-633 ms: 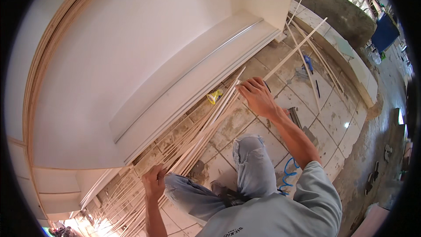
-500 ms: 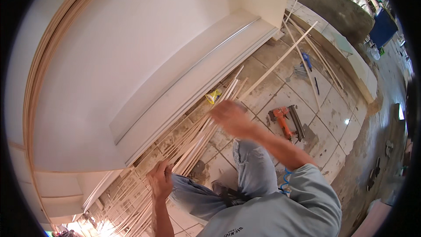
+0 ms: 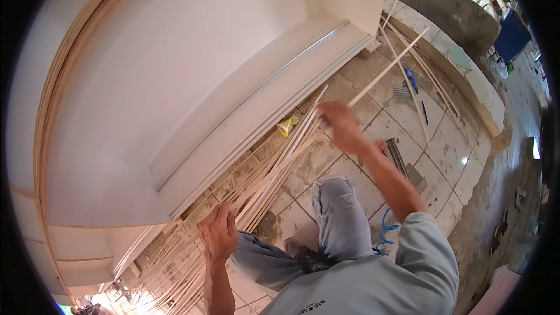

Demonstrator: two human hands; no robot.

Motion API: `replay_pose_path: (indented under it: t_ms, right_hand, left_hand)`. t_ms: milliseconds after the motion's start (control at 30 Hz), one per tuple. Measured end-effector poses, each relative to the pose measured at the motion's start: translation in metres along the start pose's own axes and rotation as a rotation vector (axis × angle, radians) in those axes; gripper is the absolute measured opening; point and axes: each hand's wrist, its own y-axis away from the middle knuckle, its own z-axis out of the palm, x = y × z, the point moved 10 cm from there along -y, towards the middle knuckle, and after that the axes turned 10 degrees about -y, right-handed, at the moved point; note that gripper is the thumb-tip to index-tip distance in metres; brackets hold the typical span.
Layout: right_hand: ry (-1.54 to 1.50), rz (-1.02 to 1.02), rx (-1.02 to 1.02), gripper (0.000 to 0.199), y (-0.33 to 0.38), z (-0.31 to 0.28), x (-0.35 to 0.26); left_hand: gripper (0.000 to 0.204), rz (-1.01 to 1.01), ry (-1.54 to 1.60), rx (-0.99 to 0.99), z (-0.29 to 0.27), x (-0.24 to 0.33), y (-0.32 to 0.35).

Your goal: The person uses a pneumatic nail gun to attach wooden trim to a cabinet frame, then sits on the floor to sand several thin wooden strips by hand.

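A long pale wooden strip (image 3: pixel 376 80) runs diagonally between my hands and on past the right one. My left hand (image 3: pixel 218 234) is at the lower left beside my knee, fingers curled and closed on the strip's near part. Farther along, my right hand (image 3: pixel 340 125) is closed over the same strip; it is slightly blurred and its fingertips are partly hidden. Beneath and beside it, a bundle of thin wooden strips (image 3: pixel 269 189) lies on the floor. An orange and dark nail gun (image 3: pixel 396 156) stands right of my right forearm, which partly covers it.
A white cabinet (image 3: pixel 233 70) with a metal track fills the left. A yellow and clear object (image 3: pixel 287 126) lies at its base. Blue coiled hose (image 3: pixel 385 236) is by my right knee. A blue tool (image 3: pixel 411 79) and more strips (image 3: pixel 434 81) lie at the far right, along a raised ledge (image 3: pixel 466 58).
My right hand has moved away from me, up and to the right along the strip, and its forearm now covers part of the nail gun. My left hand stays nearly in place.
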Motion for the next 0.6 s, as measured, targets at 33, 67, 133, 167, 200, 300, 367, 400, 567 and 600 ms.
replay_pose_path:
  t_ms: [33,67,133,167,200,300,367,400,567,600]
  right_hand:
    - [0.066,-0.081,-0.015,0.043,0.008,0.031,-0.038]
    - [-0.041,-0.167,-0.086,0.042,0.014,0.059,-0.077]
    - [-0.049,-0.348,-0.168,0.049,0.027,0.094,-0.16]
    - [-0.056,-0.42,-0.187,0.056,0.029,0.106,-0.187]
    - [-0.101,-0.36,-0.188,0.056,0.022,0.101,-0.176]
    - [-0.056,-0.172,-0.096,0.055,-0.002,0.057,-0.096]
    - [0.054,-0.098,-0.177,0.051,-0.02,0.031,0.0]
    - [0.121,-0.09,-0.129,0.048,-0.022,0.007,0.026]
    - [0.025,-0.079,-0.245,0.047,-0.009,0.046,-0.004]
    - [-0.06,-0.181,-0.225,0.044,-0.004,0.063,-0.064]
  left_hand:
    - [0.011,-0.022,0.001,-0.017,0.001,0.01,-0.006]
    - [0.011,-0.041,0.007,-0.033,0.003,0.016,-0.011]
    - [0.011,-0.007,-0.002,-0.023,0.005,0.025,-0.021]
    - [0.012,0.002,-0.02,-0.015,0.003,0.025,-0.022]
    - [0.012,-0.007,-0.021,-0.003,0.0,0.025,-0.023]
    - [0.013,-0.025,-0.028,0.045,-0.01,0.02,-0.02]
    - [0.013,0.002,-0.03,0.082,-0.011,0.016,-0.014]
    - [0.014,0.023,-0.057,0.07,-0.007,0.017,-0.012]
    - [0.026,0.033,-0.117,0.144,0.003,0.011,-0.008]
    - [0.028,0.039,-0.129,0.15,0.003,0.013,-0.008]
